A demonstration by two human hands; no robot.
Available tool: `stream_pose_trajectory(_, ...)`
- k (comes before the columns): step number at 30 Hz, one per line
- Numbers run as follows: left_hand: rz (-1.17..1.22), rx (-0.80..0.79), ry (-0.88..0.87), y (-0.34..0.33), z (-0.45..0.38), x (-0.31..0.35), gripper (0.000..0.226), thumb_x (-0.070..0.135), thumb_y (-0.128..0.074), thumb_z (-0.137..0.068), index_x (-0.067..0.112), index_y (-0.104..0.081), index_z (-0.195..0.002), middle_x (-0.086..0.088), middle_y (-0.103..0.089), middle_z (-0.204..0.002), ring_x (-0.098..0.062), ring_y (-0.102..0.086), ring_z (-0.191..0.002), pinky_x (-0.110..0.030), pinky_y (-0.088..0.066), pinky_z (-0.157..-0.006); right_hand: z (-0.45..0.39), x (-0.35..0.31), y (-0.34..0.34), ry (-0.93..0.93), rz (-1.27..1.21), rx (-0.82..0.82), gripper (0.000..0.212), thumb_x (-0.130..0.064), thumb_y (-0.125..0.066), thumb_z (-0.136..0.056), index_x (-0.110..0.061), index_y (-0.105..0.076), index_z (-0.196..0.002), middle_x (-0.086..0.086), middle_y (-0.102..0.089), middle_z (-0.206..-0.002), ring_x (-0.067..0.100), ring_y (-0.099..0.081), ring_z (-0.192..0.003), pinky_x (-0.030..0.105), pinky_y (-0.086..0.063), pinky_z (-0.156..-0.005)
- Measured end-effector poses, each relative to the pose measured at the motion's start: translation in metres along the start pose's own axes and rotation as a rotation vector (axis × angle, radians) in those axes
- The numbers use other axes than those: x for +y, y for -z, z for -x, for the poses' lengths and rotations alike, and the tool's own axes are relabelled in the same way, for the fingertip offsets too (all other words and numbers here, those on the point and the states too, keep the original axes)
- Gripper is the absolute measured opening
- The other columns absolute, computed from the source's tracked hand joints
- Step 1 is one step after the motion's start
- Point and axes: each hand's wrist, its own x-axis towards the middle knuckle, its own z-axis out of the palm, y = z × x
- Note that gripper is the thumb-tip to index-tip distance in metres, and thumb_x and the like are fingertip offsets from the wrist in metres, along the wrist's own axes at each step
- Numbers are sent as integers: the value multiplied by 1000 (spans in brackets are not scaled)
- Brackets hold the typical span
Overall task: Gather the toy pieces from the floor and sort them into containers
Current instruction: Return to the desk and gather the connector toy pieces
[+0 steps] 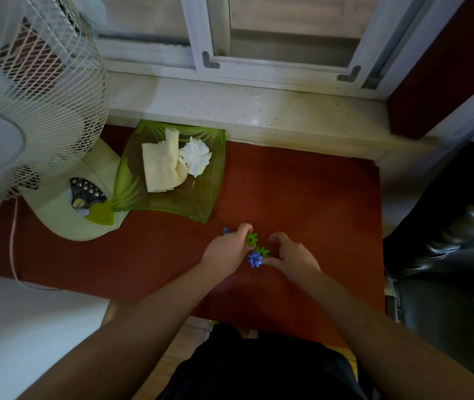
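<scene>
Both hands are brought together low over the dark red mat [302,197], so the scattered pieces can be herded into one spot rather than lifted one by one. The left hand [227,249] is curled, and a light green notched plastic toy piece [251,239] is pinched at its fingertips, raised slightly, prob. to be stacked w/ the others. The right hand [293,255] is cupped w/ fingers bent, its thumb touching a blue notched plastic toy piece [255,259]; a darker green notched toy piece [262,250] lies just beside it, between the two hands. Whether the blue one is truly gripped or only corralled cannot be told. One more small blue toy piece [224,230] is left on the mat just beyond the left hand, partly hidden.

A translucent green square plastic dish [212,180] sits near, up-left, holding folded cream paper napkins [160,168] and a crumpled white tissue [195,155]; it may be meant as a container, but no toy pieces are seen in it. A white pedestal fan [27,111] stands at far left. Sorting is judged not yet begun; gathering is underway.
</scene>
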Motion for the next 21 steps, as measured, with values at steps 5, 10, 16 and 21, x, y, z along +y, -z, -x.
stream_pose_trajectory(5, -16, -97, -18, -14, 26, 3, 39, 42, -59, -88, 27, -41, -120, -6, -69, -90, -30, -67, -84, -34, -44, -66, 0, 5, -3, -70, -174, 138, 28, -38, -60, -91, -24, -56, -115, -9, -59, -71, 15, -61, -72, 28, -44, -64)
stream_pose_trajectory(10, 25, -203, 12, -16, 28, 5, 48, 44, -62, -87, 29, -37, -125, -2, -70, -95, -24, -66, -89, -37, -51, -76, 6, 5, -1, -107, -184, 164, 16, -30, -47, -97, -27, -58, -109, -5, -64, -77, 19, -62, -71, 29, -46, -63)
stream_pose_trajectory(16, -78, -274, -10, -9, 11, 9, 71, 38, -61, -89, 35, -19, -146, -7, -71, -97, -26, -66, -88, -37, -51, -76, 4, 8, 3, -105, -317, 133, 22, -24, -44, -100, -23, -65, -99, -15, -54, -71, 0, -46, -59, 19, -32, -54)
stream_pose_trajectory(21, -51, -308, -51, -6, 5, 11, 63, 37, -60, -91, 30, -27, -145, -9, -69, -93, -26, -65, -85, -40, -52, -75, 8, 17, 2, -235, -523, 134, 29, -25, -42, -99, -29, -67, -84, -6, -50, -58, 9, -43, -45, 24, -34, -44)
